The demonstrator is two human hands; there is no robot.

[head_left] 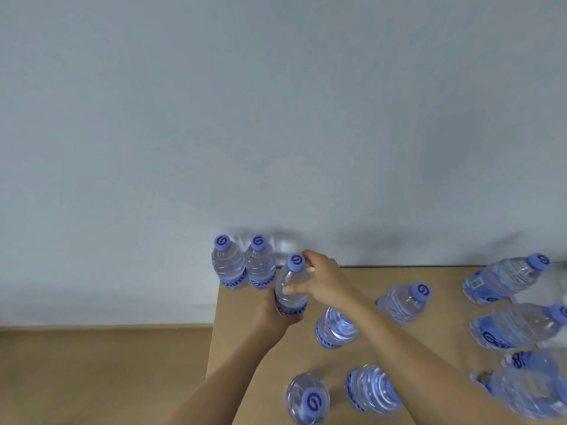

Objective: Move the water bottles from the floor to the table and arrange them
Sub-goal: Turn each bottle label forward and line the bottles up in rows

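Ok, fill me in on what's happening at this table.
A person is lining up water bottles on the table. Both hands hold one bottle: the left hand grips its base, the right hand its shoulder. It is going beside two bottles standing at the back left corner. The other bottles stand scattered.

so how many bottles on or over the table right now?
10. Two at the back left corner, one held beside them, four mid-table, three at right. More may sit off-frame.
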